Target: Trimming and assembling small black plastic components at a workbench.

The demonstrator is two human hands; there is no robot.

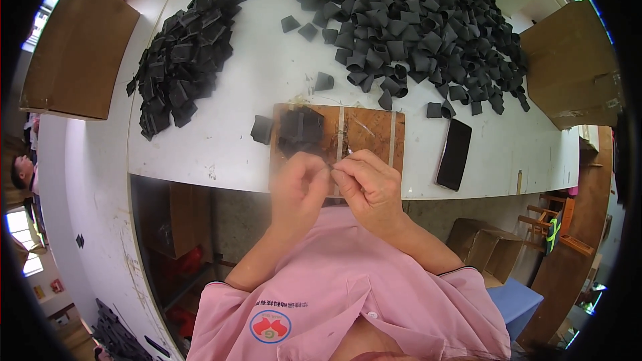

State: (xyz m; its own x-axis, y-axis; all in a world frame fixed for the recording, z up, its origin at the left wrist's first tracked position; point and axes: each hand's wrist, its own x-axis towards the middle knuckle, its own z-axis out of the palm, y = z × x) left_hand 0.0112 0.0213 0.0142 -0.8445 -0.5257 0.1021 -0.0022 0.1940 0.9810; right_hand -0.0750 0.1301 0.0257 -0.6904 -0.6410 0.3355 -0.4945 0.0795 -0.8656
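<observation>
My left hand and my right hand meet at the near edge of a wooden board on the white table. The fingertips of both hands pinch together around something small; it is blurred and I cannot tell what it is. A small stack of black pieces lies on the board just beyond my left hand. One black piece sits beside the board's left edge.
A large heap of black curled pieces covers the far right of the table. A smaller flat pile lies far left. A black phone rests right of the board. Cardboard boxes flank the table.
</observation>
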